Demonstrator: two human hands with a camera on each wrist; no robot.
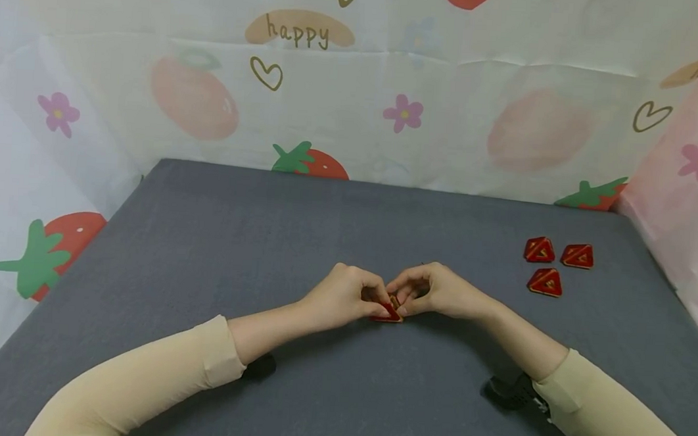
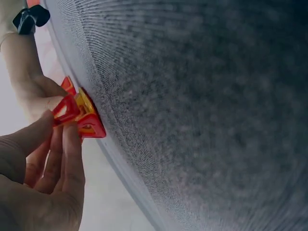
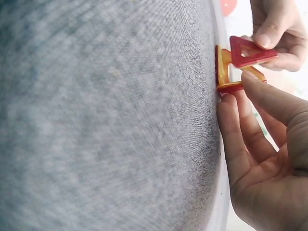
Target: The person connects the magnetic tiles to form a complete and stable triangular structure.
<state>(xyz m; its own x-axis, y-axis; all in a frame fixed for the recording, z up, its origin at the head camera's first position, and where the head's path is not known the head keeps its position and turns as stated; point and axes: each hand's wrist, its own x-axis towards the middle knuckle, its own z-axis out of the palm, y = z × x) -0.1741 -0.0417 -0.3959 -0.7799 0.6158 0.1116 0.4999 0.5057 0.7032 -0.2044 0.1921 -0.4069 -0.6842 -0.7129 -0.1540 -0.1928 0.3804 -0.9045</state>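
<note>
My left hand [image 1: 345,298] pinches a small red triangular frame [image 3: 259,60] between thumb and fingers. Beside it, my right hand [image 1: 448,292] holds a part-built pyramid of red and yellow triangular pieces [image 3: 221,72], its thumb on one edge and its fingers along another side. That pyramid stands on the grey surface, open on one side in the right wrist view. The red frame leans against or just over it; whether they touch is unclear. Both hands meet near the middle of the table, and in the head view the fingers partly hide the pieces.
Three red pyramids with yellow edges, a left one [image 1: 539,250], a right one [image 1: 578,256] and a front one [image 1: 546,282], sit at the right of the grey table [image 1: 236,232]. Behind it hangs a printed cloth [image 1: 354,126] with fruit and flowers.
</note>
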